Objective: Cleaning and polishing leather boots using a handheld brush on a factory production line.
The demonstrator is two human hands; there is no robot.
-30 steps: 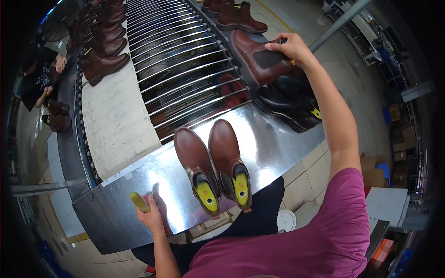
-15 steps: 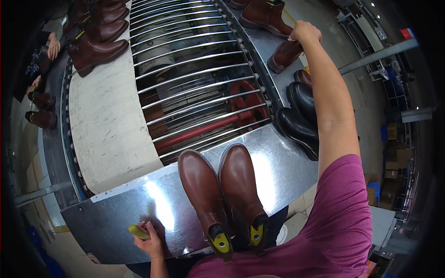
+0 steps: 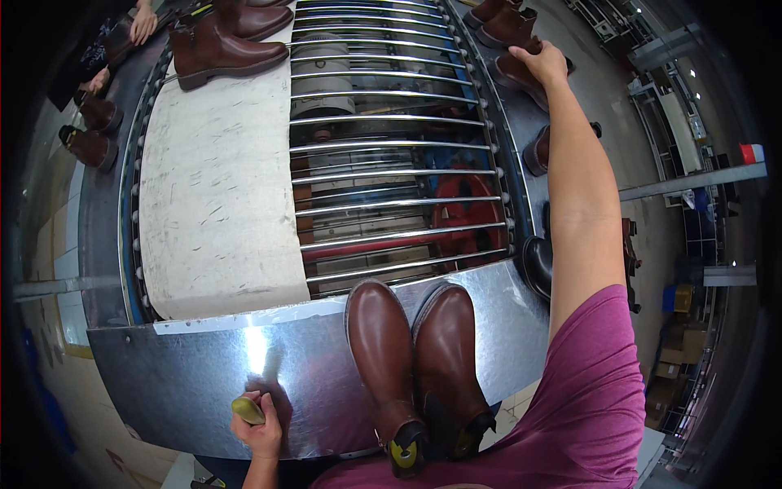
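A pair of glossy brown ankle boots stands on the metal tabletop in front of me: the left boot (image 3: 381, 342) and the right boot (image 3: 445, 342) have their toes pointing away and yellow-green tabs inside the shafts. To their left, my left hand (image 3: 259, 428) is closed around an olive-green handle (image 3: 248, 411); the tool's working end is hidden. Far to the right, my right arm reaches forward along the side ledge. There my right hand (image 3: 544, 63) grips a brown boot (image 3: 518, 75) by its upper part, thumb and fingers partly hidden.
Ahead lies a conveyor of metal rollers (image 3: 391, 148), with a white sheet (image 3: 216, 196) on its left carrying brown boots (image 3: 228, 55). More brown boots (image 3: 507, 28) and a black shoe (image 3: 536, 265) line the right ledge. A co-worker's hand (image 3: 143, 26) shows at far left.
The view has shifted, so the conveyor sits further right in the picture. My right hand's fingers have come round the boot on the ledge. My left hand keeps its olive-green handle.
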